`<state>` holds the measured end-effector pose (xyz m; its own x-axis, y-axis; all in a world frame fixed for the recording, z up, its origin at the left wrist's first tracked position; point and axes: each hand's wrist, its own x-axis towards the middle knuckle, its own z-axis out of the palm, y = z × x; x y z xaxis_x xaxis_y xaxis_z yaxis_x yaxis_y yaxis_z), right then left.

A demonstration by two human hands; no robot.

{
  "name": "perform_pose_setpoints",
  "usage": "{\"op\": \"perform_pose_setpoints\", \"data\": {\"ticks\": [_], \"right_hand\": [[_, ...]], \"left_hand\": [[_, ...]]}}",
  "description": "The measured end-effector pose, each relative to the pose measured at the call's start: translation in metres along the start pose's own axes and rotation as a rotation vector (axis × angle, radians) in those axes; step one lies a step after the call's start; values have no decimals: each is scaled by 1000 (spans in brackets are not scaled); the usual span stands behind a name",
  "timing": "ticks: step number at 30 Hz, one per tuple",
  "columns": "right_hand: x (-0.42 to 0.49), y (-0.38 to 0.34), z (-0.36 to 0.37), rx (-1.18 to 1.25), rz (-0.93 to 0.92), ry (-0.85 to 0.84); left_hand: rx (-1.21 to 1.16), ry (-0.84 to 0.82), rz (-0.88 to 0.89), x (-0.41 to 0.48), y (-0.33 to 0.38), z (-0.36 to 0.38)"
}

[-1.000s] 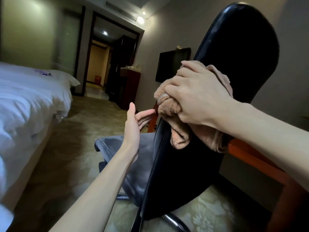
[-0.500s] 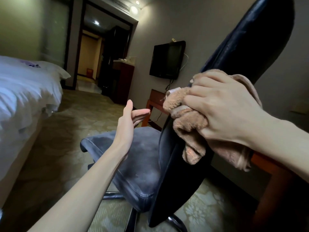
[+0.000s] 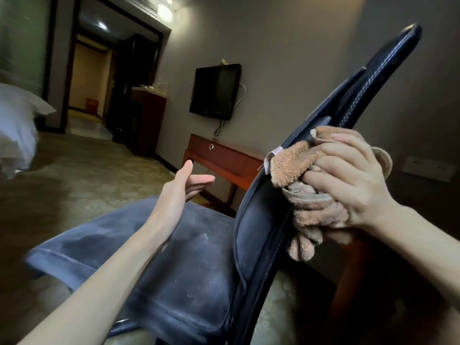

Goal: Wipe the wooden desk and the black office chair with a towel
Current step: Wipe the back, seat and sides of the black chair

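Towel [image 3: 296, 168] bunched in R hand [image 3: 348, 180], gripped, pressed vs chair [image 3: 251, 235] back edge, L hand [image 3: 184, 188] released, above dusty seat, towel tan, fluffy, white tag.

Pretty dim room overall. Main light is the ceiling lights [image 3: 164, 11] by the doorway [image 3: 94, 70], blown out with some glare around them. Top of the chair [image 3: 373, 80] is smeared by motion blur, and the bed [image 3: 15, 120] at far left is soft too. In the middle the towel [image 3: 293, 165] looks sharpest. Wide lens bends the edges; lower right corner sinks into near-black shadow.
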<state>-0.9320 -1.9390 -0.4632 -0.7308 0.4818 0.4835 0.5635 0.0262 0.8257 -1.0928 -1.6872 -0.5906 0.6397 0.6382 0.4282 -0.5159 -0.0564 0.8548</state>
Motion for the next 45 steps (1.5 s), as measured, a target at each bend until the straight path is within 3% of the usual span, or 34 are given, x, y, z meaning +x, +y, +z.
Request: {"op": "perform_pose_setpoints", "data": {"ticks": [6, 11, 16, 22, 26, 33, 38, 40, 41, 43, 45], "right_hand": [[-3, -2, 8, -52, -18, 66], [-16, 6, -6, -123, -73, 4], [-27, 3, -14, -111, -13, -46], [-26, 19, -24, -185, -112, -141], [-37, 24, -17, -222, -69, -160], [-83, 32, -12, -308, 72, -293], [-112, 25, 0, -182, 128, -268], [-122, 24, 5, -151, 291, -138], [-127, 26, 6, -161, 464, -59], [-131, 26, 10, -156, 951, 88], [-128, 27, 23, 5, 1366, 247]], "left_hand": [[47, -52, -32, -3, -9, 19], [83, -80, -31, -11, 0, 12], [47, -44, -10, -24, 14, 0], [53, -141, -77, -26, 20, 6], [53, -182, -53, -24, 12, 3], [32, -156, -183, -9, -13, 14], [28, -158, -216, 0, -35, 34], [40, -157, -217, 4, -44, 41], [48, -152, -222, 7, -48, 45], [53, -138, -250, 10, -57, 49], [63, -127, -283, 11, -61, 52]]}}
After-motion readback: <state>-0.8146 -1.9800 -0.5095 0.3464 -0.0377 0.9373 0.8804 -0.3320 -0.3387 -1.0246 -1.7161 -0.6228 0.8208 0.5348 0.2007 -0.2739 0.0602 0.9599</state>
